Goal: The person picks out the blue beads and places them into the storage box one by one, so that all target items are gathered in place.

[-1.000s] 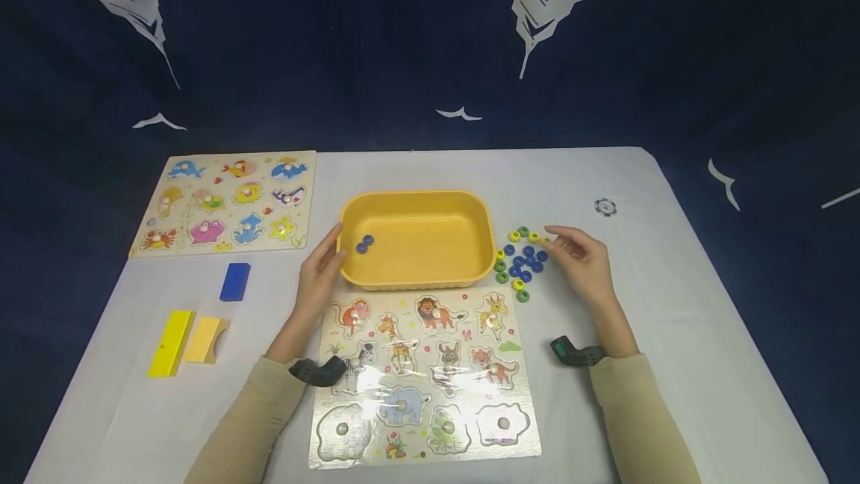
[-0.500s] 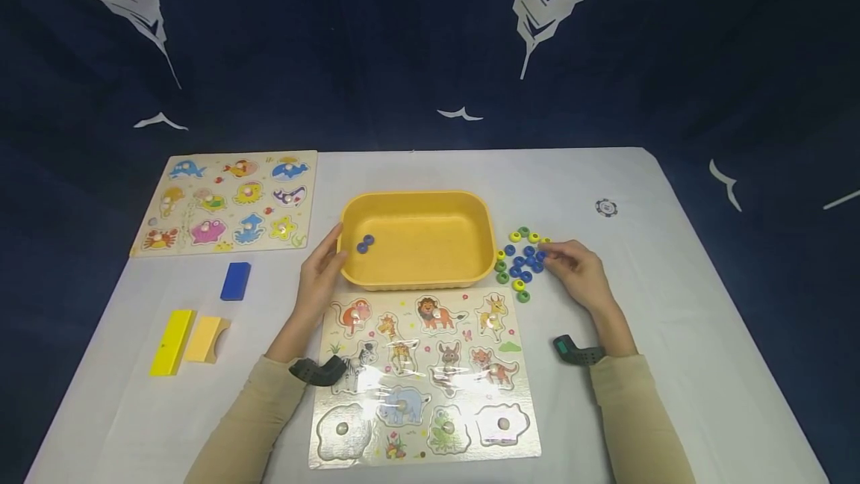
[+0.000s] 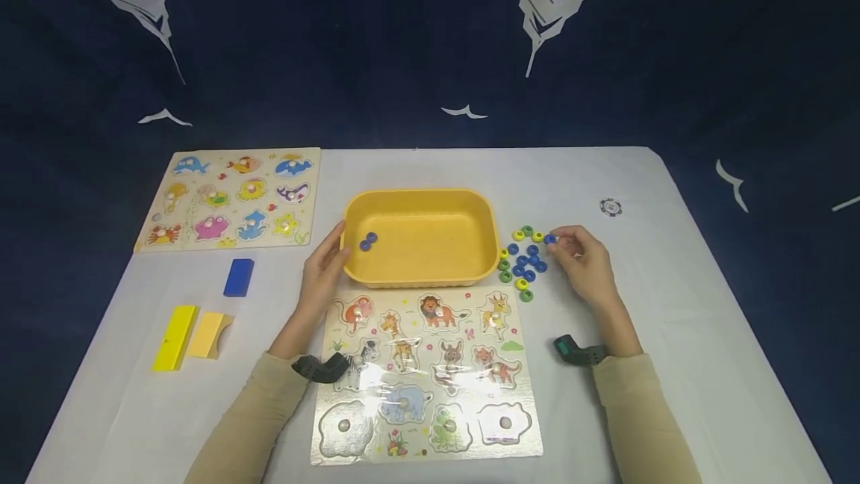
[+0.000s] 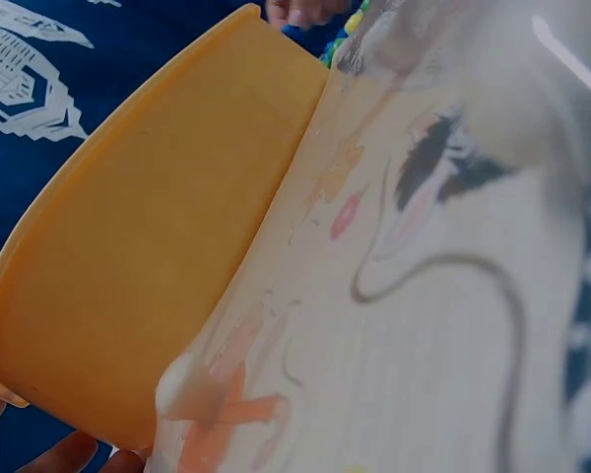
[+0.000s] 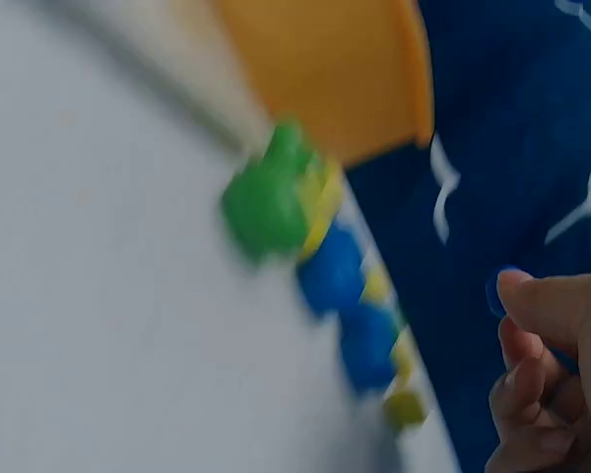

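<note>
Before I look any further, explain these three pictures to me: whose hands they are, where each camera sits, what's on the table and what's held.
These are a person's bare hands; no machine. The wide picture comes from a head-worn camera, the two blurry close-ups from cameras strapped to each wrist. On the white table stand a yellow tub with two blue rings inside, two animal peg puzzles, coloured blocks and a cluster of small rings. The left hand rests on the tub's side. The right hand pinches a blue ring beside the cluster.
</note>
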The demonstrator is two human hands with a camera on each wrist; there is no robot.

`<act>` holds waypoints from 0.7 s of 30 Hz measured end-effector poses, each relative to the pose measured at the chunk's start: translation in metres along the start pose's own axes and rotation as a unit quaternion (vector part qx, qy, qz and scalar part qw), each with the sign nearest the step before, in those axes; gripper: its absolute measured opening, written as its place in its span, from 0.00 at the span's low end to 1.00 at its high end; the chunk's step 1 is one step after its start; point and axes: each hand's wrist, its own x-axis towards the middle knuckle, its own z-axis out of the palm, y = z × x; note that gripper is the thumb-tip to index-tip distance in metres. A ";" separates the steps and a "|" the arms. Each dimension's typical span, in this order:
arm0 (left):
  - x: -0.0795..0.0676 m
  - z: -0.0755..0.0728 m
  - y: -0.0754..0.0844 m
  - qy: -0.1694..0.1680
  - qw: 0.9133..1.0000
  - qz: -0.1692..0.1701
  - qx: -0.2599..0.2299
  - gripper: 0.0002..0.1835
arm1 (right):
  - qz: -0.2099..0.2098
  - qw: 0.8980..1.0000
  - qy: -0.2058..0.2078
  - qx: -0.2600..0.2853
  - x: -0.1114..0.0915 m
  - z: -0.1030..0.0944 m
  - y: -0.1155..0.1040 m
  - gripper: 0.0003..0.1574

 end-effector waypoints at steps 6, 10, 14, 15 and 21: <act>0.001 0.000 -0.001 0.006 1.000 0.003 0.004 0.25 | -0.086 0.993 -0.052 0.060 0.026 0.013 -0.044 0.17; 0.001 0.000 -0.002 0.002 1.000 0.002 0.004 0.25 | -0.117 0.982 -0.125 0.074 0.035 0.023 -0.117 0.14; 0.001 -0.001 -0.004 -0.001 1.000 0.003 0.004 0.25 | -0.144 0.969 -0.186 0.073 0.047 0.056 -0.152 0.11; 0.001 -0.001 -0.004 0.000 1.000 0.003 0.005 0.25 | -0.144 0.966 -0.202 0.075 0.049 0.066 -0.159 0.11; 0.001 -0.001 -0.004 -0.006 1.000 0.009 0.001 0.25 | -0.119 0.943 -0.303 0.068 0.053 0.123 -0.183 0.08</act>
